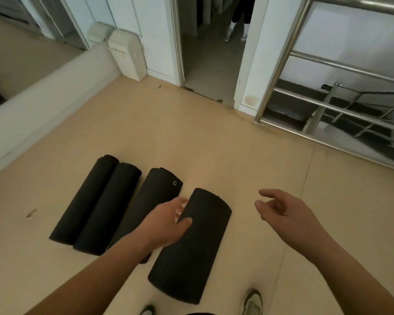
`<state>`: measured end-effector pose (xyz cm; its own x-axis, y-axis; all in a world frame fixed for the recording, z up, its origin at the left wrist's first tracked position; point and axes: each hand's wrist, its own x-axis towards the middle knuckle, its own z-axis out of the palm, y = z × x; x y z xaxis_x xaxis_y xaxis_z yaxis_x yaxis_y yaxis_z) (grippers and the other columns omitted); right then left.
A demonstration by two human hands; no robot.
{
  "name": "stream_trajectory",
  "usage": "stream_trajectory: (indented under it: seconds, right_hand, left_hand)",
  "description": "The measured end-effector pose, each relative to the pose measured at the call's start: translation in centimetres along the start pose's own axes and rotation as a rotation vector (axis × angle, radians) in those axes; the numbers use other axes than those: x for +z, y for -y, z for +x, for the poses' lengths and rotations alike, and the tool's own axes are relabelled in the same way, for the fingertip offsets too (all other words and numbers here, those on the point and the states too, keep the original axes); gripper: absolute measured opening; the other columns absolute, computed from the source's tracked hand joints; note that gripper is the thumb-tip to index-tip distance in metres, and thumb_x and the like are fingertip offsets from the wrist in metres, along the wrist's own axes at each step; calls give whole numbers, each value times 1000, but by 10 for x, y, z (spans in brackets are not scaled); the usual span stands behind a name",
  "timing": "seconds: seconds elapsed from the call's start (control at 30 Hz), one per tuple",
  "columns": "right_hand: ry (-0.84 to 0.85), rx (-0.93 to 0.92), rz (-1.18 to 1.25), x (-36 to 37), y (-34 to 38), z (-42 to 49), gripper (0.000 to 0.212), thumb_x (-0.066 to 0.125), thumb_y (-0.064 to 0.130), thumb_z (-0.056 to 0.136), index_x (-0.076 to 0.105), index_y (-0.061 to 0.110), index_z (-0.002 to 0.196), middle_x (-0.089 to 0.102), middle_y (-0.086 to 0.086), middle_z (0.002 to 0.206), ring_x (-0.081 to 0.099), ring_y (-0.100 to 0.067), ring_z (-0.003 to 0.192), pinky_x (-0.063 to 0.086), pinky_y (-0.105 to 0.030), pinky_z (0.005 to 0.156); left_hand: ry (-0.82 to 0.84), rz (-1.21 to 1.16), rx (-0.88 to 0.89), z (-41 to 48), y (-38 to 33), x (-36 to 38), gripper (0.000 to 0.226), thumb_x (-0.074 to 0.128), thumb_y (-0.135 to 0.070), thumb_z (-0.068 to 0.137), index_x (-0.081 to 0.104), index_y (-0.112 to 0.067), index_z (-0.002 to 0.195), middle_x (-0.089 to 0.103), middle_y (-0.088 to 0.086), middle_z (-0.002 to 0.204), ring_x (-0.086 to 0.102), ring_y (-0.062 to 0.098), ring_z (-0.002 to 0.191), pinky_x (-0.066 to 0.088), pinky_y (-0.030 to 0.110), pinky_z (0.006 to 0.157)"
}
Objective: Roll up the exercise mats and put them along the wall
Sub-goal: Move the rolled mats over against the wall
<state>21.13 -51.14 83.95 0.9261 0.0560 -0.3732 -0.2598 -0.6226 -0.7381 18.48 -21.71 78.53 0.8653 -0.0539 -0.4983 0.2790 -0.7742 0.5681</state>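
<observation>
Both forearms reach up from the bottom edge of the frame. At centre, the left hand [168, 221] grips the rightmost mat [196, 246] near its far end, thumb across the top and fingers down the left side. The right hand [282, 212] hovers right of that mat, apart from it, fingers loosely curled and holding nothing. All four black mats lie rolled on the tan floor [214, 144], side by side, slanting toward the upper right. The third mat [155, 194] lies just left of the held one, and further left the second mat [107, 210] touches the leftmost mat [84, 198]. Two shoes [251, 302] show at the bottom edge. A low white wall [43, 98] runs along the left, well apart from the mats; a white bin [127, 55] stands at upper centre-left, and a steel railing [282, 53] is at upper right.
</observation>
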Motion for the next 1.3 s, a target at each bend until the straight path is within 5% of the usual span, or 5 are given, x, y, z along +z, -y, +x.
stream_trajectory:
  seconds: [0.33, 0.53, 1.03, 1.2, 1.3]
  right_hand:
    - [169, -80, 3, -117, -20, 158, 21, 71, 37, 95, 69, 34, 115, 73, 6, 81, 73, -10, 81, 55, -35, 86]
    - [317, -162, -58, -118, 22, 286, 22, 70, 33, 96, 68, 35, 118, 71, 14, 77, 70, -5, 78, 47, -22, 73]
    - [568, -357, -333, -126, 254, 617, 29, 64, 48, 98, 65, 38, 125, 72, 12, 98, 68, 0, 92, 50, -17, 78]
    - [600, -420, -379, -69, 305, 754, 28, 65, 45, 98, 70, 31, 122, 72, 14, 106, 67, 0, 96, 56, -29, 90]
    - [675, -448, -410, -15, 353, 814, 21, 65, 39, 99, 72, 27, 114, 74, 11, 102, 68, -3, 92, 54, -22, 82]
  left_hand:
    - [-134, -129, -157, 78, -103, 10, 56, 63, -40, 100, 41, -35, 152, 58, -14, 136, 58, 1, 118, 44, 21, 101]
    - [-175, -217, -304, 149, -96, -18, 50, 64, -39, 100, 47, -35, 147, 59, -15, 134, 61, 0, 112, 49, 25, 102]
    - [-356, -454, -369, 410, -144, -210, 57, 66, -45, 97, 45, -39, 150, 59, -17, 133, 64, 3, 111, 55, 31, 101]
    - [-488, -547, -503, 512, -113, -263, 60, 66, -45, 97, 42, -38, 152, 58, -14, 137, 63, 5, 112, 57, 31, 97]
    - [-567, -598, -567, 552, -94, -302, 60, 65, -44, 98, 40, -38, 152, 56, -12, 141, 59, 6, 117, 54, 30, 98]
